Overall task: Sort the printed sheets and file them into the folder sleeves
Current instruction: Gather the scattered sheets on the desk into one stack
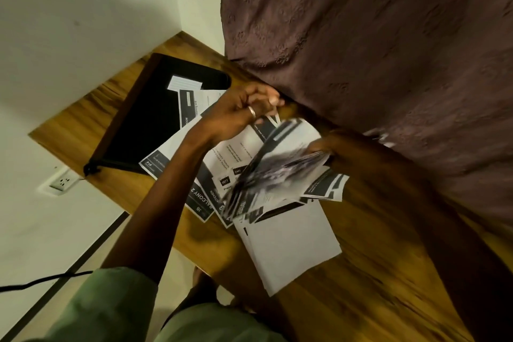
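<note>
A blurred bundle of black-and-white printed sheets (277, 172) was gripped by the right hand (324, 147) above the brown wooden table (374, 258). The left hand (236, 116) was curled at one sheet's far edge; whether it was pinched could not be told. Loose sheets (291, 244) were spread to the right of the closed flat black folder (150, 119) at the far left, some overlapping its cover.

Likely a home room, you in a corner: wooden desk (369, 272) against white walls (83, 8), brown patterned curtain (361, 36), wall socket (62, 182).

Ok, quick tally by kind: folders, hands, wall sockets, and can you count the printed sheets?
Black folder: 1
Hands: 2 (left hand, right hand)
Wall socket: 1
Printed sheets: overlapping and blurred, cannot count
Total counted: 4
</note>
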Motion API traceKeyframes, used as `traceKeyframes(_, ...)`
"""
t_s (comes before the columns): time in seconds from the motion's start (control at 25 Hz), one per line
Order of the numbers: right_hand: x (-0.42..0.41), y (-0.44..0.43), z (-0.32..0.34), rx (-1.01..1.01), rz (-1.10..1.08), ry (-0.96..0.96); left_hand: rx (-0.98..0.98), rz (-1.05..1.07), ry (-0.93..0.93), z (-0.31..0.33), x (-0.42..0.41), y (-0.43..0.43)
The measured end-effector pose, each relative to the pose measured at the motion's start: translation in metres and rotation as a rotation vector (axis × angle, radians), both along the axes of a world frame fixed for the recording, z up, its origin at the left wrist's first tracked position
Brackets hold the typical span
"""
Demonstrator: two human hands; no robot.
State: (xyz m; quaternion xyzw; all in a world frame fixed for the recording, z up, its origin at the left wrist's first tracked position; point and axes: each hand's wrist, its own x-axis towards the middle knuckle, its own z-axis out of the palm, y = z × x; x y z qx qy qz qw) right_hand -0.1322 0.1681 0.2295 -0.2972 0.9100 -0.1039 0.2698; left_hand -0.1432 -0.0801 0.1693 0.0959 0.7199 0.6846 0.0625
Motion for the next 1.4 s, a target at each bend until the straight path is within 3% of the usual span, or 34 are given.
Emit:
traceKeyframes(0.12, -0.013, 0.033, 0.019, -0.120, -0.337, -0.068, 0.021, 0.471, -0.170, -0.033, 0.011, -0.024)
traceKeyframes(0.2, -0.019, 0.060, 0.035, -0.199, -0.533, -0.157, -0.127, 0.630, -0.325, -0.072, 0.038, -0.029)
traceKeyframes(0.32, -0.015, 0.083, 0.031, -0.409, -0.726, -0.333, -0.322, 0.552, -0.535, -0.117, 0.099, -0.007)
traceKeyframes(0.4, -0.009, 0.083, 0.006, -0.435, -0.783, -0.410, -0.359, 0.447, -0.600, -0.132, 0.137, 0.017)
traceKeyframes(0.56, 0.005, 0.074, -0.095, -0.103, -0.765, -0.232, -0.446, 0.442, -0.594, -0.161, 0.167, 0.055)
traceKeyframes(0.64, 0.018, 0.066, -0.142, -0.067, -0.784, -0.258, -0.389, 0.503, -0.653, -0.166, 0.164, 0.064)
traceKeyframes(0.76, 0.028, 0.064, -0.186, -0.296, -0.860, -0.369, -0.395, 0.533, -0.757, -0.166, 0.154, 0.072)
traceKeyframes(0.88, 0.030, 0.069, -0.218, -0.353, -0.942, -0.222, -0.081, 0.572, -0.847, -0.170, 0.153, 0.073)
traceKeyframes(1.0, 0.039, 0.080, -0.252, -0.313, -0.951, -0.101, 0.141, 0.573, -0.813, -0.172, 0.159, 0.080)
traceKeyframes(1.08, 0.045, 0.075, -0.254, -0.385, -0.897, -0.102, 0.190, 0.531, -0.721, -0.171, 0.160, 0.086)
traceKeyframes(1.24, 0.045, 0.057, -0.242, -0.487, -0.746, -0.145, 0.079, 0.466, -0.624, -0.165, 0.152, 0.099)
traceKeyframes(1.4, 0.045, 0.060, -0.230, -0.564, -0.774, -0.178, -0.003, 0.469, -0.468, -0.146, 0.153, 0.102)
